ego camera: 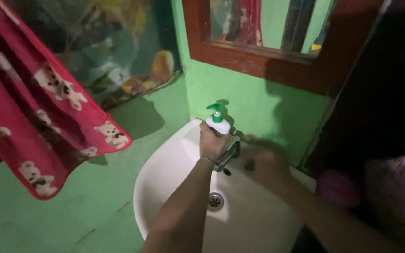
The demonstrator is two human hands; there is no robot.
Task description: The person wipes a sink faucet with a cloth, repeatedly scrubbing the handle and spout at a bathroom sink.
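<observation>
My left hand (212, 143) is wrapped around the white plastic soap bottle with the green pump head (218, 121), fingers curled closed on its body, the bottle standing upright with its long axis vertical and the pump nozzle pointing toward 9 o'clock. It sits at the back rim of the white ceramic washbasin (165, 178), at 12 o'clock from the steel drain (215, 200). My right hand (266, 166) is blurred, just to the 3 o'clock side of the bottle and near the dark metal tap (228, 157); I cannot tell whether its fingers are spread or closed. The left hand is on the bottle, the right is close beside it but apart. Behind the bottle at 12 o'clock the green painted wall (254, 103) stands close, so there is little room that way; the basin bowl lies open toward 6 o'clock. A red towel printed with white bears (48, 122) hangs at 9 o'clock, well apart, and a red-brown wooden mirror frame (258, 61) sits above.
</observation>
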